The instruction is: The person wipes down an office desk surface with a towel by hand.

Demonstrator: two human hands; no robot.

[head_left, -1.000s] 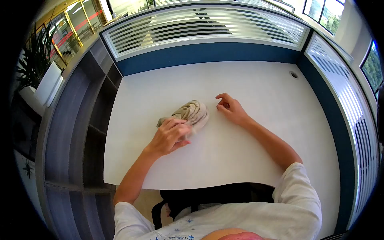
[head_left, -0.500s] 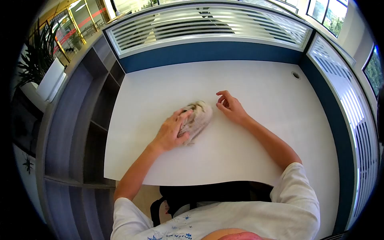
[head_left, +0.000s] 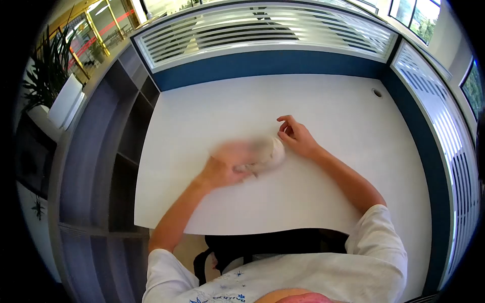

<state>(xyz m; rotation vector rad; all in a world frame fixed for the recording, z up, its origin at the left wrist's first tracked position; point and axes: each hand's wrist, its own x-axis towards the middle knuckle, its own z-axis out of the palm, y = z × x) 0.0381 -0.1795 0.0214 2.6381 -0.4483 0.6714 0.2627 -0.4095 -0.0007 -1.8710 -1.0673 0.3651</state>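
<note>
A fuzzy, beige-grey bundle [head_left: 271, 154] is in my left hand [head_left: 232, 159] over the white desk. Motion smears both, so the bundle's exact kind and the finger positions are unclear. My left thumb lies along its near side, with the palm on its left. Just to the right of the bundle, my right hand [head_left: 297, 136] rests by the desktop with nothing in it. Its fingers are loosely bent and apart, the index finger pointing left. The white desk [head_left: 217, 106] spreads beneath both hands.
A blue partition [head_left: 273, 64] with a striped glass top closes off the back, and another partition [head_left: 432, 121] runs along the right. Grey shelving [head_left: 83, 166] stands at the left, with a potted plant [head_left: 65, 103] on it. A cable hole [head_left: 377, 92] sits at the back right.
The bundle has shifted to the right, closer to my right hand, and my left hand has moved with it and blurred. My right hand keeps nearly the same pose.
</note>
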